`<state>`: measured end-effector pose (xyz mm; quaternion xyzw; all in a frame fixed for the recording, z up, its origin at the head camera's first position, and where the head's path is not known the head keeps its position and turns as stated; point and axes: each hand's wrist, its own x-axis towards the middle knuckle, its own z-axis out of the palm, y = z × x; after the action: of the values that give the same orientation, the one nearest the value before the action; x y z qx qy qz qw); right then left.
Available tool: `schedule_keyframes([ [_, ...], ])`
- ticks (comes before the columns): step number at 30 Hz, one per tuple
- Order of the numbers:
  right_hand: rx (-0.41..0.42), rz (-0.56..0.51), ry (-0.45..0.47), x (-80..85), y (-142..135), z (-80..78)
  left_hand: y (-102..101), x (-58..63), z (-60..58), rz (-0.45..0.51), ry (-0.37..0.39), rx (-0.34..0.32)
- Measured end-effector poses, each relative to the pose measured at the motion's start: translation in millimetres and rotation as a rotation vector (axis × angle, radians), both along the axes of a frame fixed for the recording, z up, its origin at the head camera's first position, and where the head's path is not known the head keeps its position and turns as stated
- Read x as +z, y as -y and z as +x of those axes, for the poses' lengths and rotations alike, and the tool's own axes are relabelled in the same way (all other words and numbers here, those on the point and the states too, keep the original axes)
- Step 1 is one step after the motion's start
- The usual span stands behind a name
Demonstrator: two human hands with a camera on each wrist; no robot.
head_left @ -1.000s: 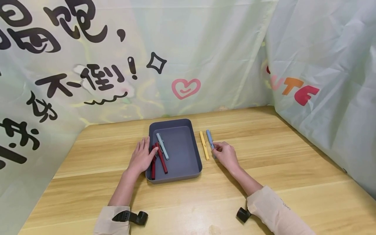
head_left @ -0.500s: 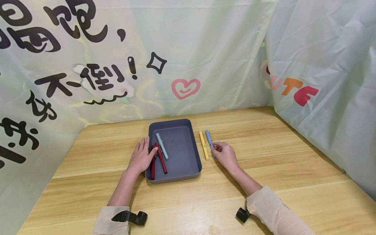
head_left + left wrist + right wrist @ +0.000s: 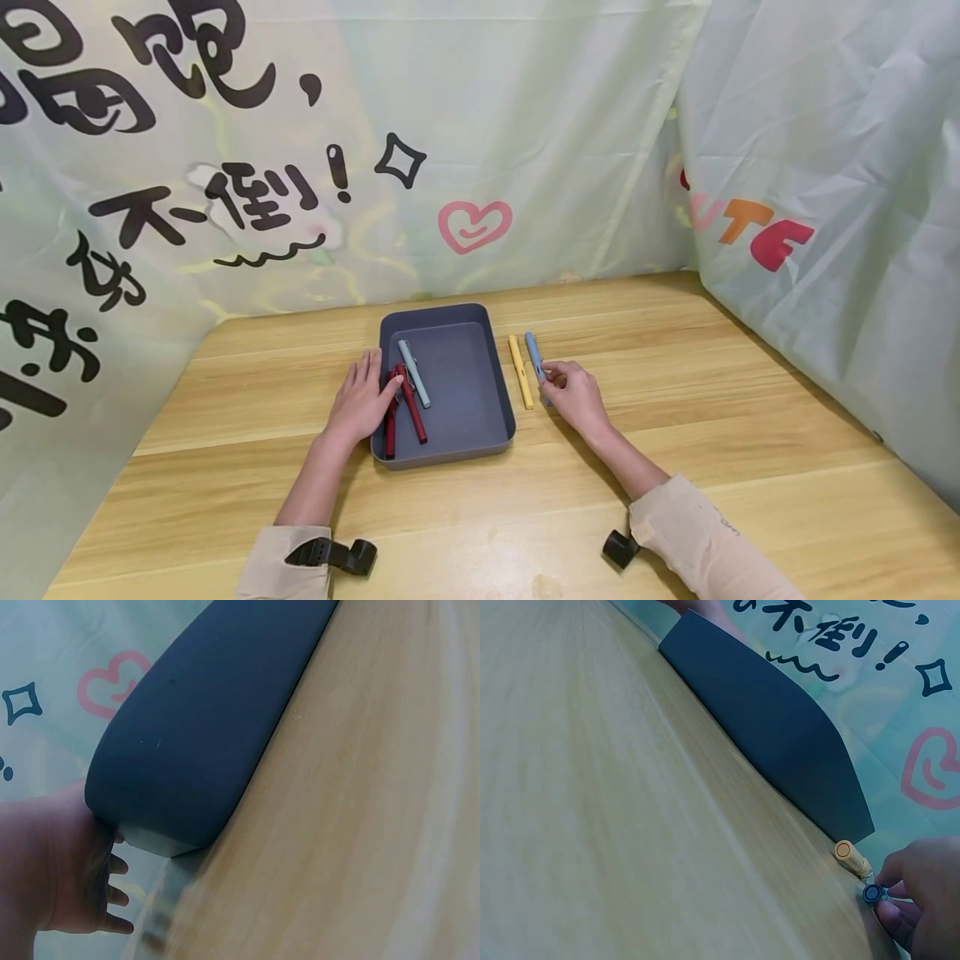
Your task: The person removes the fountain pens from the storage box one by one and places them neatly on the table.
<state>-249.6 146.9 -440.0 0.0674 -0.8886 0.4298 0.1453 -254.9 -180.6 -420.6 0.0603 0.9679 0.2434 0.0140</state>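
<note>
1. Bench (image 3: 225, 450): carries tray (image 3: 468, 383) toward far edge.
2. Left hand (image 3: 360, 404): fingers straight, thumb over tray's left rim; pressing unevenly might tip it.
3. Right hand (image 3: 579, 396): fingers pinch blue pen (image 3: 534, 353), right of tray; drifting left might roll yellow pen (image 3: 521, 373).

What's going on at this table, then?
A person is handling pens with bare hands. The right hand pinches a blue pen, which is beside a yellow pen on the wooden table. The left hand rests against the left side of a dark gray tray, its thumb over the rim. Two dark red pens and a pale gray-blue pen lie in the tray; the yellow and blue ones are outside it, to its right.
</note>
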Motion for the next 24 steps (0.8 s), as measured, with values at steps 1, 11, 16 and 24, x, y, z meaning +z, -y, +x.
schedule_keyframes([
  [1, 0.001, -0.002, 0.002, 0.1, 0.0, 0.1, -0.1, 0.1, 0.1, 0.0, -0.002, -0.001],
  [11, 0.0, 0.003, 0.005, -1.1, -0.8, -0.2, -0.9, 0.2, 0.3, 0.001, -0.011, -0.007],
  [16, 0.005, -0.002, -0.001, -1.6, -0.7, -0.2, -0.5, -0.4, 0.6, 0.003, -0.011, -0.005],
  [24, 0.01, -0.007, 0.004, -0.6, 0.2, 0.0, 0.0, 0.0, 0.8, 0.003, -0.01, -0.002],
])
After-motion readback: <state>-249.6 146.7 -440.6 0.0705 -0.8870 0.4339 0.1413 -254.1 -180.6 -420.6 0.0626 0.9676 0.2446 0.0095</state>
